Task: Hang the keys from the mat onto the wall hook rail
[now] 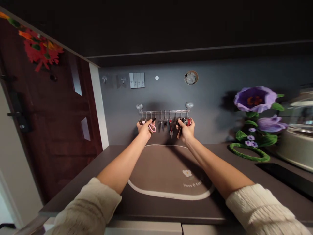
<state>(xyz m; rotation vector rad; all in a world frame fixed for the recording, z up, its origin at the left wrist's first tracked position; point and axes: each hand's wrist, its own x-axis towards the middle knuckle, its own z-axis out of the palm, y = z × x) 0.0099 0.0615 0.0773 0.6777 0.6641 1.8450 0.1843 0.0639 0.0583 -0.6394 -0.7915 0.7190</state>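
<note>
A metal hook rail (165, 111) is fixed to the grey back wall, with keys hanging from its hooks. Under its left end my left hand (144, 130) is closed around a bunch of keys, from which a pink loop (153, 127) sticks out. My right hand (187, 132), below the right end, grips more keys with a black fob (180, 121) and something red. Between the hands hang small keys (165, 123) and a key with a red strap (171, 126). My fingers hide most of what they hold.
Below lies a brown mat (161, 173) with a pale border on the dark counter (117, 163). Purple artificial flowers (255, 99), a black flat object (281, 178) and a cream appliance (298, 143) stand at right. A dark cabinet (156, 29) overhangs; a red-brown door (56, 137) is left.
</note>
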